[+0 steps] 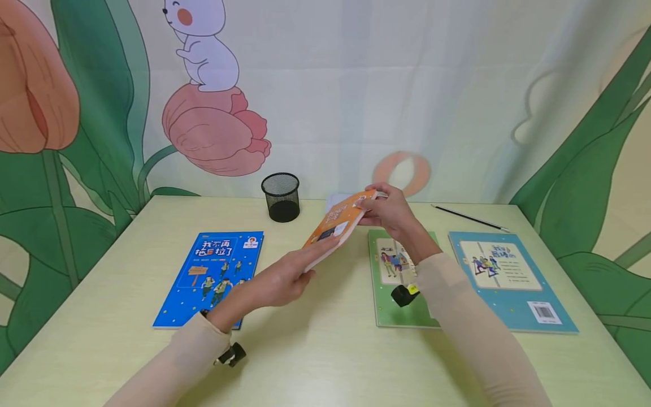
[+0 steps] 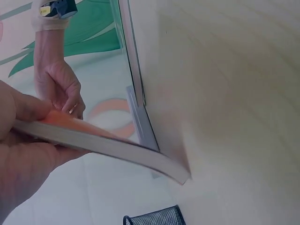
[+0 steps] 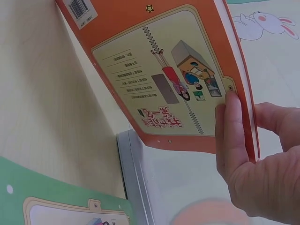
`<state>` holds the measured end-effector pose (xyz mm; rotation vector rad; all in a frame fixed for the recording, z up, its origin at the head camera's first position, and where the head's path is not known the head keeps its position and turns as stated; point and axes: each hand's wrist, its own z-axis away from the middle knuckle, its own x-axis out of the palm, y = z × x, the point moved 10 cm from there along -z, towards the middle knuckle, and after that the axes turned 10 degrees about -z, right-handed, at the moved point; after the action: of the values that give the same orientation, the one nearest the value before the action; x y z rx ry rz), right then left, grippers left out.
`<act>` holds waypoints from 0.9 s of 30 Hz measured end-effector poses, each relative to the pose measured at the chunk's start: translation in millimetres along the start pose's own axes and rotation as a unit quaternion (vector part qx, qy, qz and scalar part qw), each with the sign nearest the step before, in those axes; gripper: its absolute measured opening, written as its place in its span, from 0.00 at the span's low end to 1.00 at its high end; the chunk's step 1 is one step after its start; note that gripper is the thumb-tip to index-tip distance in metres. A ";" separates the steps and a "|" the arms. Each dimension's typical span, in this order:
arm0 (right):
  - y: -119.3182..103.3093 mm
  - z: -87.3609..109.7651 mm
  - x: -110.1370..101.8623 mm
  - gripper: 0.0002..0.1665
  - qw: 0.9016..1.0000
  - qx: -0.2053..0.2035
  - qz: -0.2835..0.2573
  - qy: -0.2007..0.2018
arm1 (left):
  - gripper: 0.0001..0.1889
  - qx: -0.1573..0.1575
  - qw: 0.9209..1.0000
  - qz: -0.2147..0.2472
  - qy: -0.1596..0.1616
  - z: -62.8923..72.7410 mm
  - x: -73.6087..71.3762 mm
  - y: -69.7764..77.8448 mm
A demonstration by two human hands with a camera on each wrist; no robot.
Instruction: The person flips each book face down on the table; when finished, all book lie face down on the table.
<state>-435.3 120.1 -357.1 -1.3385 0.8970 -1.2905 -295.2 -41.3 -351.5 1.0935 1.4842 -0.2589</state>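
Observation:
An orange book (image 1: 338, 217) is held tilted above the middle of the table. My left hand (image 1: 282, 277) pinches its lower near edge, with thumb and fingers on either side of it in the left wrist view. The upper right corner is gripped by my right hand (image 1: 389, 212). In the right wrist view, the fingers of that hand lie on the back cover (image 3: 159, 79), which shows a barcode and a cartoon picture. Below the right forearm lies a green book (image 1: 407, 308), partly covered by the arm.
A blue book (image 1: 213, 265) lies on the left, a teal book (image 1: 513, 282) on the right. At the back stand a black mesh pen cup (image 1: 281, 198) and a pale flat object (image 1: 335, 199), mostly hidden. A dark pencil (image 1: 470, 217) lies at the back right, before a printed curtain (image 1: 325, 113).

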 end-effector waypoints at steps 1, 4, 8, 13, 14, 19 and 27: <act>-0.2 0.2 0.0 0.24 1.000 0.000 0.000 -0.001 | 0.41 0.001 1.000 0.005 0.013 0.0 -2.5 -0.2; -0.6 0.9 -0.8 0.24 1.000 0.002 -0.005 0.002 | 0.39 -0.004 0.999 0.016 0.043 -0.2 -8.1 -2.1; -1.4 2.7 -1.1 0.23 1.000 0.009 -0.002 0.007 | 0.38 -0.023 0.998 0.030 0.059 -0.8 -10.1 -7.7; -4.9 3.8 -1.9 0.23 1.000 0.009 0.002 0.015 | 0.37 -0.034 0.995 0.040 0.083 -0.4 -14.1 -10.8; -6.2 4.0 -1.7 0.23 1.000 0.008 0.002 0.016 | 0.37 -0.031 0.994 0.040 0.094 -0.1 -16.5 -9.7; -12.7 3.1 -2.2 0.19 1.000 0.001 0.002 0.018 | 0.35 -0.024 0.988 0.046 0.143 0.4 -29.1 -3.5; -21.5 4.0 -2.5 0.15 1.000 -0.008 -0.001 0.018 | 0.33 -0.037 0.981 0.068 0.177 -0.5 -35.8 -4.3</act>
<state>-434.7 127.3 -336.3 -1.3331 0.9332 -1.3157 -304.3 -60.0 -322.1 1.2187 1.7086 0.0920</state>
